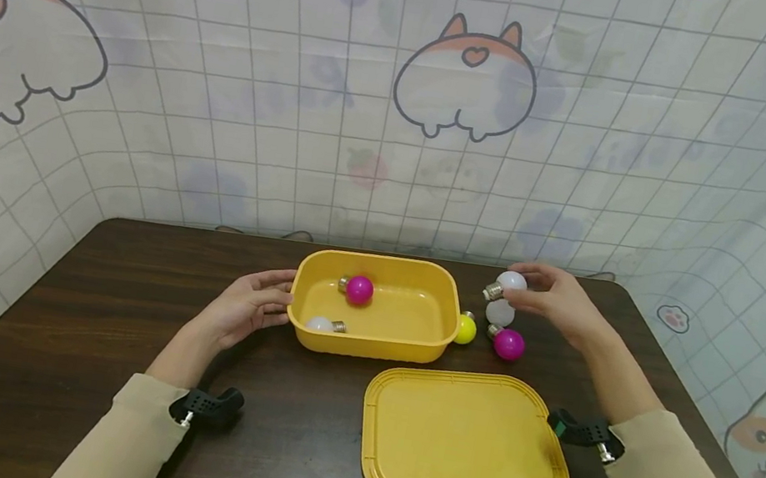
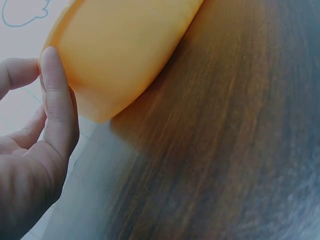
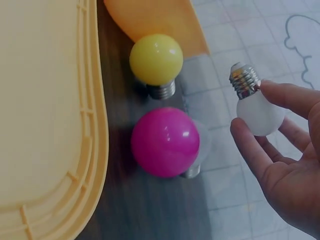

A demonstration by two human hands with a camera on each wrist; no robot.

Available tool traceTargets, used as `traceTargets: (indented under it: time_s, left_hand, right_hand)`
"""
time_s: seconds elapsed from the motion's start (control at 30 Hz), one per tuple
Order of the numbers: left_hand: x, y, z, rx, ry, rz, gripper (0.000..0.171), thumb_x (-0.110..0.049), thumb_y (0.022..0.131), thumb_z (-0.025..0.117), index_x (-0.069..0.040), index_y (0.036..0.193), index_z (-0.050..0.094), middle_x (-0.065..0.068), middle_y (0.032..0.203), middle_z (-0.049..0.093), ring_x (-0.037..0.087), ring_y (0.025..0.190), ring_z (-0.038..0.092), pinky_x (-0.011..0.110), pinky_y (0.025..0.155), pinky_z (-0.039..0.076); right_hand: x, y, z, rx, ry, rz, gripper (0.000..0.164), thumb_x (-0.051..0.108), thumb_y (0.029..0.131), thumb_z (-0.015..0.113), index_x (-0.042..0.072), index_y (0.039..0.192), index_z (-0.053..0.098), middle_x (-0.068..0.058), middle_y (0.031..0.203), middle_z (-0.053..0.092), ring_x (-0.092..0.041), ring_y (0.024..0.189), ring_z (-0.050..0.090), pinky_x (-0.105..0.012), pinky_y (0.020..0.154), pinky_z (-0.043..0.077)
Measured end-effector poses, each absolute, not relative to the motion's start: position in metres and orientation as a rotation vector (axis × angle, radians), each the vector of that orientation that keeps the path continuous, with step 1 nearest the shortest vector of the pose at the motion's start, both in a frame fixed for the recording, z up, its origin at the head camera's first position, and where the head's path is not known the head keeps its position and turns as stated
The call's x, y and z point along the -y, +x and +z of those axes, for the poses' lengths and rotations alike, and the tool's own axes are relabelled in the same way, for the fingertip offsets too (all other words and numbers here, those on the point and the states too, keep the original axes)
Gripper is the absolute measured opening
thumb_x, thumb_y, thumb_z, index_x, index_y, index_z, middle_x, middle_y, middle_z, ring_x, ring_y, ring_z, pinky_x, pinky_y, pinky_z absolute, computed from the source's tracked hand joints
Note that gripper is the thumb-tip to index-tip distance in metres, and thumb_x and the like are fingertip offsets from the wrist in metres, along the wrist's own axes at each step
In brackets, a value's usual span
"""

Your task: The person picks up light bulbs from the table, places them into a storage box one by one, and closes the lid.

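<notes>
My right hand (image 1: 547,294) pinches a white light bulb (image 3: 261,114) between thumb and fingers, its metal screw base (image 3: 245,80) sticking out. The bulb is held over the far right of the table. Close below it are another white bulb (image 1: 500,313), a magenta bulb (image 1: 508,345) and a yellow bulb (image 1: 465,329). At the left end of a yellow plastic box (image 1: 372,347), my left hand (image 1: 248,305) holds the rim, its thumb (image 2: 56,95) against the outer wall. Inside the box lie a magenta bulb (image 1: 359,291) and a white bulb (image 1: 320,323).
A flat yellow lid (image 1: 462,447) with a raised edge lies in front of the box, to the right. All stands on a dark wood table (image 1: 94,326). A white gridded cloth (image 1: 250,124) with cartoon animals hangs behind and at the sides.
</notes>
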State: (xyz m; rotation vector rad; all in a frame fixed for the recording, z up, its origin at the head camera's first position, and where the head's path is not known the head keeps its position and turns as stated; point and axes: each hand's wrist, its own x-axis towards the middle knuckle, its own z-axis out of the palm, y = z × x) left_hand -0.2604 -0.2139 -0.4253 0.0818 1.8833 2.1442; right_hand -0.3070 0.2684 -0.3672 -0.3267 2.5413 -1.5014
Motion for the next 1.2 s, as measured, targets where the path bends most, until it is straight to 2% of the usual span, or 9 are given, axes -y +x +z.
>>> traceTargets:
  time_s: [0.27,0.5,0.6,0.77,1.2]
  left_hand:
    - [0.214,-0.260,-0.425,-1.879,0.098,2.144,0.058,-0.003,0.102,0.062,0.002,0.155,0.037,0.025,0.142,0.053,0.019,0.100,0.070,0.028,0.085,0.060]
    - [0.214,-0.261,-0.425,-1.887,0.075,2.131,0.057,-0.002,0.103,0.060,-0.001,0.155,0.038,0.026,0.146,0.049,0.018,0.099,0.070,0.029,0.086,0.060]
    - [0.214,-0.261,-0.425,-1.888,0.072,2.135,0.057,-0.002,0.102,0.061,-0.001,0.155,0.038,0.026,0.146,0.049,0.018,0.098,0.070,0.029,0.086,0.060]
    - [0.215,-0.261,-0.425,-1.886,0.097,2.138,0.060,-0.003,0.102,0.063,0.001,0.155,0.036,0.026,0.144,0.051,0.018,0.098,0.070,0.030,0.086,0.060]
    - [0.215,-0.260,-0.425,-1.889,0.098,2.135,0.058,-0.002,0.103,0.061,0.001,0.155,0.036,0.027,0.145,0.050,0.017,0.098,0.070,0.030,0.086,0.060]
  right_hand:
    - [-0.256,-0.310,-0.364,-2.525,-0.393,-1.521,0.054,0.018,0.097,0.074,-0.003,0.141,0.051,-0.026,0.134,0.051,-0.032,0.108,0.060,-0.054,0.101,0.052]
    - [-0.243,-0.312,-0.363,-2.531,-0.425,-1.497,0.055,0.021,0.096,0.074,-0.001,0.141,0.052,-0.025,0.136,0.053,-0.035,0.107,0.062,-0.057,0.096,0.052]
    - [-0.237,-0.312,-0.363,-2.527,-0.437,-1.498,0.055,0.020,0.096,0.074,0.000,0.141,0.052,-0.025,0.135,0.053,-0.038,0.109,0.063,-0.057,0.097,0.052]
    - [-0.230,-0.311,-0.360,-2.537,-0.439,-1.495,0.054,0.020,0.096,0.074,0.001,0.142,0.052,-0.023,0.134,0.055,-0.032,0.109,0.063,-0.054,0.098,0.052]
    - [-0.216,-0.315,-0.364,-2.415,-0.514,-1.596,0.052,0.011,0.097,0.073,0.000,0.143,0.053,-0.023,0.135,0.055,-0.036,0.117,0.058,-0.059,0.104,0.048]
